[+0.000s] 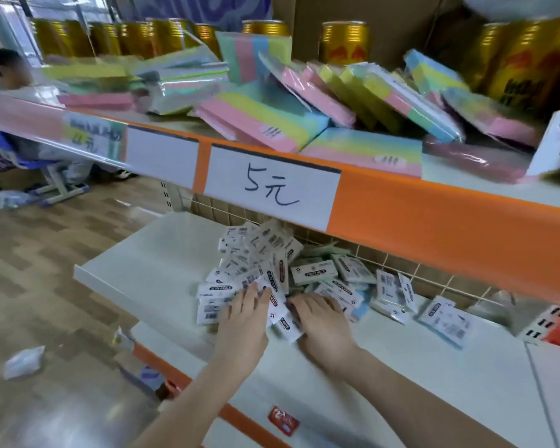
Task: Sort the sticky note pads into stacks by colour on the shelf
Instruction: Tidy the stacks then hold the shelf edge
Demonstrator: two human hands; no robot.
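Our left hand [243,318] lies flat, fingers spread on the sticky note pads [272,279] | our right hand [320,321] presses flat beside it | pads heaped unsorted on the lower shelf [162,253] | above, price label [270,185], pastel packs [304,101].

Bright, even light; heavy motion blur, wide-angle bending at edges, perhaps window-lit.

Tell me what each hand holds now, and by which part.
Neither plainly holds anything. The left hand and right hand lie flat on the heap of sticky note pads; motion blur hides any pinch.
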